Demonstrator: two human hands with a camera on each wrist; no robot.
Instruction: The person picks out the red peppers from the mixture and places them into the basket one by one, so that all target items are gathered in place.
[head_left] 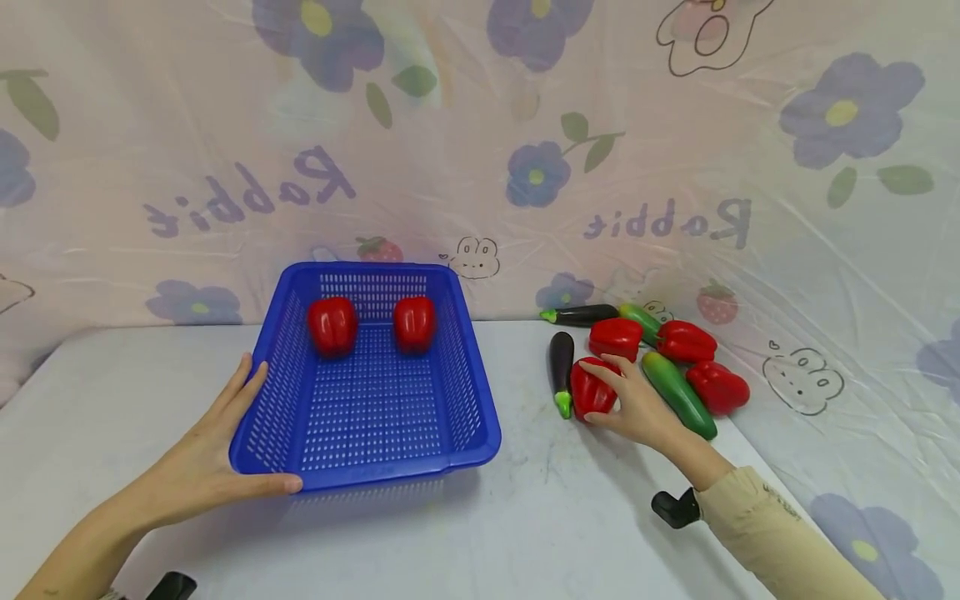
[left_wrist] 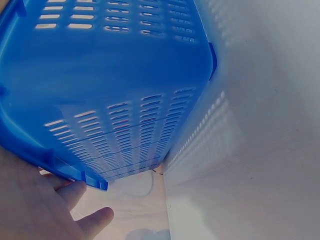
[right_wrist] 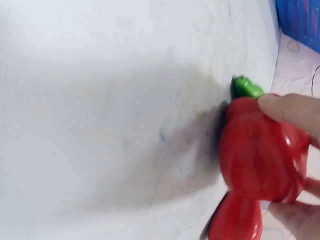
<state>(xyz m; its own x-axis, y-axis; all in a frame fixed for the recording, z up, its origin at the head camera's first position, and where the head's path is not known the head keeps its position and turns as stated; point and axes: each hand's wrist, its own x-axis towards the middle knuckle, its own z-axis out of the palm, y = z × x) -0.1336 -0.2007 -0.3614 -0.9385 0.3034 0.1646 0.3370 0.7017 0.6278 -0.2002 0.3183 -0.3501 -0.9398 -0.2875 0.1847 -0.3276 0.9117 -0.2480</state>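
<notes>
My left hand (head_left: 198, 468) grips the near-left corner of a blue plastic basket (head_left: 472, 454), thumb along the front rim and fingers at the left side. Inside the basket, two red bell peppers stand apart near the back: a left one (head_left: 332, 327) and a right one (head_left: 415, 323). On the right of the table, my right hand (head_left: 637, 406) holds another red bell pepper (right_wrist: 260, 150) between thumb and fingers. An eggplant (head_left: 560, 371) with a green stem lies just left of that pepper. Another red bell pepper (head_left: 615, 337) sits directly behind it.
Around the right hand lie a cucumber (head_left: 678, 395), a second green one (head_left: 640, 318) behind, a second eggplant (head_left: 588, 315) and two more red bell peppers (head_left: 717, 387). A patterned cloth (head_left: 465, 167) hangs behind the white table (head_left: 525, 517).
</notes>
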